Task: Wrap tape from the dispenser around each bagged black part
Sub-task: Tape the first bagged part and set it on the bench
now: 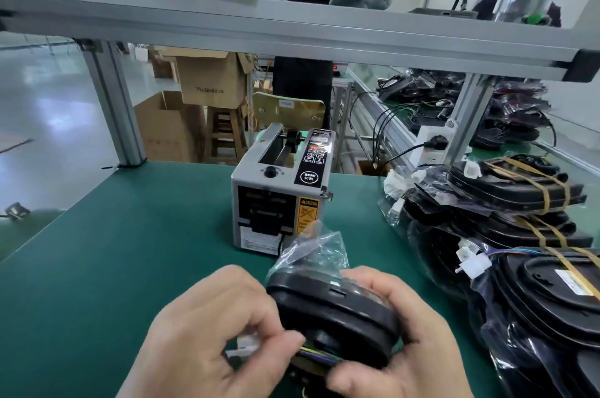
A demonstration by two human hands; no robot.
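Note:
A black oval part in a clear plastic bag (334, 310) is held above the green table (136, 235) near the front edge. My left hand (207, 329) pinches its lower left side, by a white connector and coloured wires. My right hand (399, 339) curls round its right side from below. The bag's loose end sticks up toward the grey tape dispenser (279, 196), which stands just behind. No tape strip shows clearly at its front slot.
A pile of bagged black parts (526, 267), several banded with yellowish tape, fills the right of the table. An aluminium frame shelf (292, 30) crosses overhead, its post at the left. Beyond the table are cardboard boxes, a stool and a standing person.

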